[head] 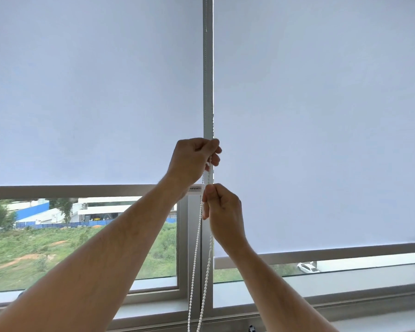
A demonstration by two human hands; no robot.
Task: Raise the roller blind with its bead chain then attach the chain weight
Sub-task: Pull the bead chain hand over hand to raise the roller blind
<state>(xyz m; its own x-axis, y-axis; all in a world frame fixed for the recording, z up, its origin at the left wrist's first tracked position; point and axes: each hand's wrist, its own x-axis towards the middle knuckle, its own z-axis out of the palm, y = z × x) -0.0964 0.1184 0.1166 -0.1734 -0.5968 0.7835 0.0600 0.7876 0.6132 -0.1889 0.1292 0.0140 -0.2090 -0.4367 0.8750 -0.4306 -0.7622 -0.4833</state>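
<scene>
Two white roller blinds hang side by side. The left blind (94, 92) ends higher, its grey bottom bar (70, 190) well above the sill. The right blind (321, 116) reaches lower, with its bottom bar (321, 256) near the sill. A white bead chain (194, 271) hangs in two strands along the grey mullion (207, 68) between them. My left hand (192, 161) is closed on the chain up high. My right hand (222, 207) pinches the chain just below it. A small white piece with printed letters (195, 189) shows between my hands; what it is, I cannot tell.
Below the blinds the window glass shows a grassy slope, blue and white buildings and a white car (307, 268). The grey window frame and sill (153, 310) run along the bottom. A small dark fitting (251, 328) sits at the frame's base.
</scene>
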